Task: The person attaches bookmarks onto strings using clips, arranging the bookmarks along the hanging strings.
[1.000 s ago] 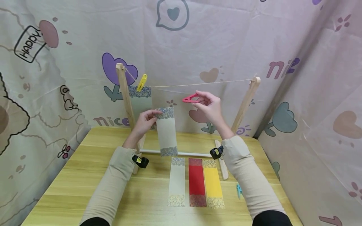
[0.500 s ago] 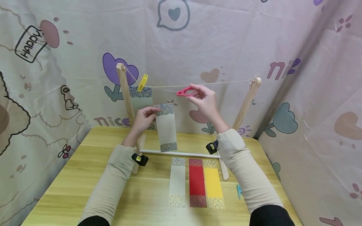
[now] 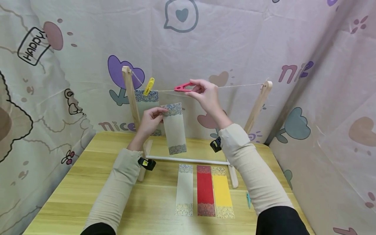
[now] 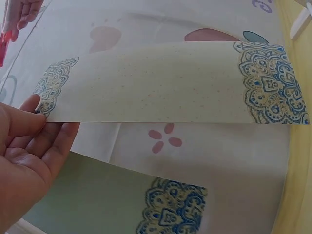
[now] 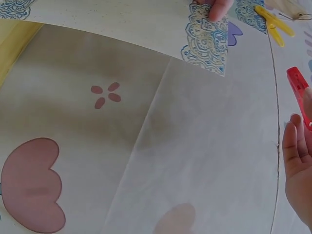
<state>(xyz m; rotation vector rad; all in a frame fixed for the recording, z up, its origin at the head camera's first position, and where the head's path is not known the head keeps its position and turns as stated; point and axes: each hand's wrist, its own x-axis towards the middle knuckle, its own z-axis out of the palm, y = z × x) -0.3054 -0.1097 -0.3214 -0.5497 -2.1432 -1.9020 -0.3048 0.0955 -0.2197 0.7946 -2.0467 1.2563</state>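
My left hand (image 3: 151,122) pinches the upper left corner of a cream paper strip (image 3: 174,129) with blue lace-patterned ends. The strip hangs slightly tilted, its top edge below the string (image 3: 235,86). In my right hand (image 3: 204,93) is a red clothespin (image 3: 182,87), gripped by its handles and pointing left; in the head view it overlaps the string. A yellow clothespin (image 3: 148,86) sits on the string over a pale green strip (image 4: 97,195) with matching patterned ends, which hangs behind my left hand.
The string runs between two wooden posts (image 3: 258,104), joined low down by a white rod (image 3: 199,160). On the table (image 3: 73,182) lie a cream strip (image 3: 184,191), a red strip (image 3: 205,191) and a yellow strip (image 3: 222,192). A blue clothespin (image 3: 248,199) lies near my right sleeve.
My right hand has moved up and left with the red clothespin, to the height of the string. My left hand has raised the cream strip a little.
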